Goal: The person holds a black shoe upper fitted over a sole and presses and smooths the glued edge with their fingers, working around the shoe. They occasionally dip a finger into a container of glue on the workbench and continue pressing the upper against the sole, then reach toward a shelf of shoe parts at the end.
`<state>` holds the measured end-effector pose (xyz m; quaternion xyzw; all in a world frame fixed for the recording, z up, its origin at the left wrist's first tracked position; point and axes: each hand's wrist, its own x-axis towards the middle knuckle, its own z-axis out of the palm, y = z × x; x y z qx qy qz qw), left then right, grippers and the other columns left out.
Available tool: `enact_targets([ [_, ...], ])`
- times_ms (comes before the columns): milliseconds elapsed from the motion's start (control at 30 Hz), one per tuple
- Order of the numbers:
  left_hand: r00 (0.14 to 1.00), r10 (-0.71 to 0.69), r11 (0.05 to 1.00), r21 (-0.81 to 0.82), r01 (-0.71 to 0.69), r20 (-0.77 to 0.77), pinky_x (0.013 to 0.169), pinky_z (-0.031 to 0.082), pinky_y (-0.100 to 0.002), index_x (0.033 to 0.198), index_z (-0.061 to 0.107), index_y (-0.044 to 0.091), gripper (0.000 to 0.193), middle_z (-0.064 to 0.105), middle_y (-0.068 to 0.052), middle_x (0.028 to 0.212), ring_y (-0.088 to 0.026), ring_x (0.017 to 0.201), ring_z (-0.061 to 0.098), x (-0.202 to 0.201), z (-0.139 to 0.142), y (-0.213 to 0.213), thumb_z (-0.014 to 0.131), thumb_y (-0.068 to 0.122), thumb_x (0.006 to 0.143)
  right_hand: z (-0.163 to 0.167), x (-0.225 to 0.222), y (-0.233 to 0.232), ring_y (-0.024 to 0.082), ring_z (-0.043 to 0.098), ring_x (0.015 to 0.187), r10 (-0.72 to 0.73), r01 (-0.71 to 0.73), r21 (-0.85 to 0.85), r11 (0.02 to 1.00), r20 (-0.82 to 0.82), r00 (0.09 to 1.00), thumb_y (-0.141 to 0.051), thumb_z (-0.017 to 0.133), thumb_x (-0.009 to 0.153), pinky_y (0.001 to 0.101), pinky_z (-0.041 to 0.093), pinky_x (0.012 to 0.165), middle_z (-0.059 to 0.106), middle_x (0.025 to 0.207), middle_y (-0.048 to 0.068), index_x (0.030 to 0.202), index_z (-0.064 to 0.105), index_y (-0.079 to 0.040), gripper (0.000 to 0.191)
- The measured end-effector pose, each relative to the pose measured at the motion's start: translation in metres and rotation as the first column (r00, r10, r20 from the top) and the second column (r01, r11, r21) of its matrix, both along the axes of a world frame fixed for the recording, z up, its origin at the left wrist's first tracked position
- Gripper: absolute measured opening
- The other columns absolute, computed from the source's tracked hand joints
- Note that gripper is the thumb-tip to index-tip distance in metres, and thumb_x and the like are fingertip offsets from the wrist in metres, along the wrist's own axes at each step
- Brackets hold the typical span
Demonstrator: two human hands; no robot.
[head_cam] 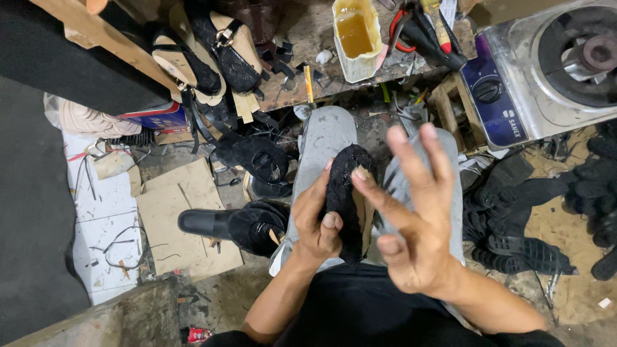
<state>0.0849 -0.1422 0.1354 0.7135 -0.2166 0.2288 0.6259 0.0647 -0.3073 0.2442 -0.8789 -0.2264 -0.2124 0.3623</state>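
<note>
Right hand: my right hand [411, 225] hovers closest to the camera, fingers spread wide apart and holding nothing, one fingertip just touching the upper edge of the black lace shoe upper with its tan insole [350, 199].
Left hand: my left hand [316, 222] is clamped around that shoe piece from the side, thumb pressed on the lace.
Where the piece is: upright over my lap, between both hands, above my grey trouser knees [328, 138].
Step in hand: I judge that I am pressing or smoothing the lace onto the sole edge.
Next move calls for: a firm left grip while the right fingertips work along the seam.
Worktop: the cluttered wooden worktop [308, 38] ahead carries a pale plastic tub of amber liquid [355, 35], red-handled tools [418, 29] and black strappy sandals on tan soles [212, 58].
Floor: a glossy black shoe [225, 225] lies on cardboard to the left; black rubber soles [527, 212] pile up to the right, below a steel gas burner [553, 71].
Hard to make out: the far side of the piece and any glue on it are hidden.
</note>
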Motion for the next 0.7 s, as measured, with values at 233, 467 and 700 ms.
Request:
enact_targets([
  [233, 0.997, -0.033, 0.999, -0.016, 0.032, -0.064, 0.109, 0.054, -0.038, 0.144, 0.05, -0.014, 0.073, 0.066, -0.028, 0.137, -0.037, 0.125, 0.072, -0.005, 0.006, 0.003, 0.041, 0.05, 0.111, 0.005, 0.009, -0.006, 0.042, 0.031, 0.157, -0.032, 0.039, -0.056, 0.998, 0.111, 0.993, -0.047, 0.034, 0.113, 0.0544, 0.022, 0.128, 0.043, 0.162, 0.019, 0.136, 0.072, -0.013, 0.055],
  [467, 0.996, -0.063, 0.997, -0.042, 0.06, -0.059, 0.114, 0.052, -0.038, 0.145, 0.05, -0.013, 0.073, 0.063, -0.029, 0.142, -0.038, 0.132, 0.068, -0.009, 0.014, 0.005, 0.041, 0.051, 0.112, 0.0, 0.013, -0.008, 0.043, 0.034, 0.154, 0.056, -0.046, -0.075, 0.996, 0.145, 0.988, -0.049, 0.034, 0.112, 0.0572, 0.024, 0.132, 0.048, 0.157, 0.019, 0.132, 0.074, -0.012, 0.058],
  [700, 0.993, -0.085, 0.995, -0.052, 0.081, -0.079, 0.113, 0.05, -0.036, 0.147, 0.049, -0.012, 0.073, 0.062, -0.027, 0.144, -0.037, 0.135, 0.067, -0.01, 0.019, 0.005, 0.04, 0.051, 0.112, 0.001, 0.013, -0.01, 0.042, 0.037, 0.153, 0.057, -0.053, -0.032, 0.998, 0.121, 0.991, -0.05, 0.033, 0.113, 0.0547, 0.026, 0.129, 0.049, 0.158, 0.019, 0.132, 0.073, -0.014, 0.058],
])
